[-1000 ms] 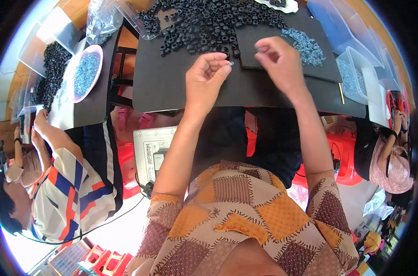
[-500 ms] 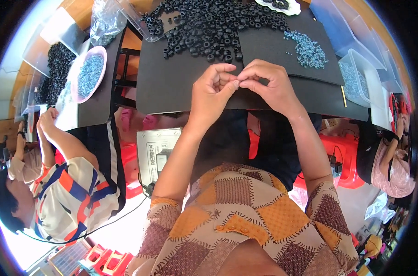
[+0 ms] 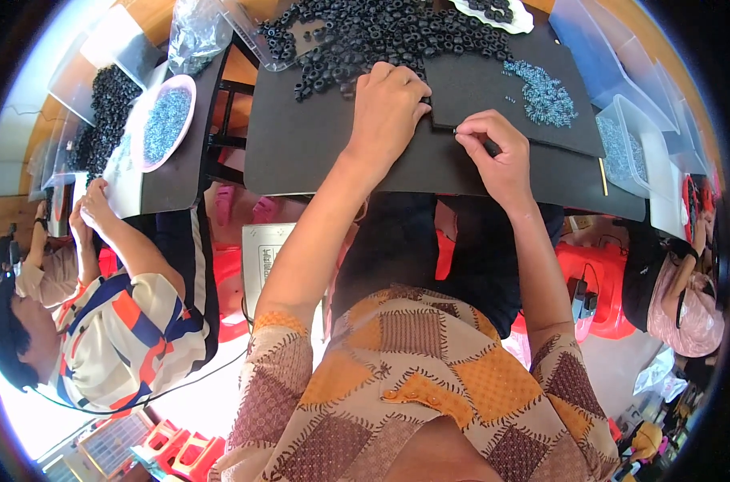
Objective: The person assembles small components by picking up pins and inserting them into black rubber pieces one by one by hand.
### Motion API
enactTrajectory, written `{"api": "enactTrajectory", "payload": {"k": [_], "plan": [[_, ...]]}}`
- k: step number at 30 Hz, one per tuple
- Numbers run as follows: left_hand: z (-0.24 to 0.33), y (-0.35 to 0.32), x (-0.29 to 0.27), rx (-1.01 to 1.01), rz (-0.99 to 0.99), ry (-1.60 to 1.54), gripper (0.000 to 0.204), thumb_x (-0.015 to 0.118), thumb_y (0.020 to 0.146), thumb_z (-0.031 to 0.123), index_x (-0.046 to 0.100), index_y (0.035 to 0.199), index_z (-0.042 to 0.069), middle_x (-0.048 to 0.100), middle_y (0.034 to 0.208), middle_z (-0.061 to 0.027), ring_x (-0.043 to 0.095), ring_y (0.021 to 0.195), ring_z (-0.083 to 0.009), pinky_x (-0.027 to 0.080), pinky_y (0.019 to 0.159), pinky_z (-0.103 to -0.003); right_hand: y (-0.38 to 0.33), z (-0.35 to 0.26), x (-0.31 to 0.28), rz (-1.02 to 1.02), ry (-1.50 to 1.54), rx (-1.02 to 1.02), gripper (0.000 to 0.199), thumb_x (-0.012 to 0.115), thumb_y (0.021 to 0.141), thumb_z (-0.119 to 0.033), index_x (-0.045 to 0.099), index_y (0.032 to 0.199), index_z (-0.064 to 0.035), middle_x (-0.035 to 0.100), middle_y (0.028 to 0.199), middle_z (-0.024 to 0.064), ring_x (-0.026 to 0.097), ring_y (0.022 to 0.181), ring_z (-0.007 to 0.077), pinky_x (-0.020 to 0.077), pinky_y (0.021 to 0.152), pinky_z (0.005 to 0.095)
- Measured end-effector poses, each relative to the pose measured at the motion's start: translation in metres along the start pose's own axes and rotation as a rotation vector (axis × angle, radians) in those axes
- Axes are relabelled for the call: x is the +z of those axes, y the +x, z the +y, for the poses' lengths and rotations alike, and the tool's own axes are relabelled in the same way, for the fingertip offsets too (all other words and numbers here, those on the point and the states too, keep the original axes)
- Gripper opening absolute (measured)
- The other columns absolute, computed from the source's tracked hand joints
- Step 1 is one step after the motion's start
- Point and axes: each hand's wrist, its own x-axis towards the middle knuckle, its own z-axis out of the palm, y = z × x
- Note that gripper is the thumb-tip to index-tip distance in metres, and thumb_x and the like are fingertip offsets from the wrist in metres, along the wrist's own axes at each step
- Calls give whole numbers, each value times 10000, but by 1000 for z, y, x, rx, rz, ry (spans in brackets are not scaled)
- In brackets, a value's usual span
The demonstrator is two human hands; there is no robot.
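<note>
Beside the big pile of black rings (image 3: pixel 381 36), the left hand (image 3: pixel 389 104) lies flat and open; the right hand (image 3: pixel 493 149) grip pinches one small part (image 3: pixel 459 131); most of the pile looks unhandled

Single view only: head-worn fisheye, looking steeply down over the wearer's patterned shirt (image 3: pixel 413 386) to a black work mat (image 3: pixel 317 145) at the far side. Close range; both forearms enter from the near edge. Straight edges bow toward the rim. Left margin catches a seated co-worker (image 3: pixel 116 321); no second view to overlap.
</note>
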Motion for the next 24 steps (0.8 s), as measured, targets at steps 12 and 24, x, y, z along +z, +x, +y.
{"api": "enactTrajectory", "payload": {"k": [12,24], "plan": [[30,-59,-58,-733,-53,-1011,174,740,832,-11,691,996,17,672,968,-22,616,833,-66,509,733,-226,-8,-14,18,-40,206,77,141,702,829,27,661,956,-19,659,878,38,642,789,109,506,700,237],[31,-68,-53,-673,-27,-992,272,748,786,-62,696,1041,16,644,989,-34,633,874,-97,543,725,-239,-6,-28,37,-235,225,100,125,657,858,67,669,966,4,629,958,50,598,825,94,486,716,236]]}}
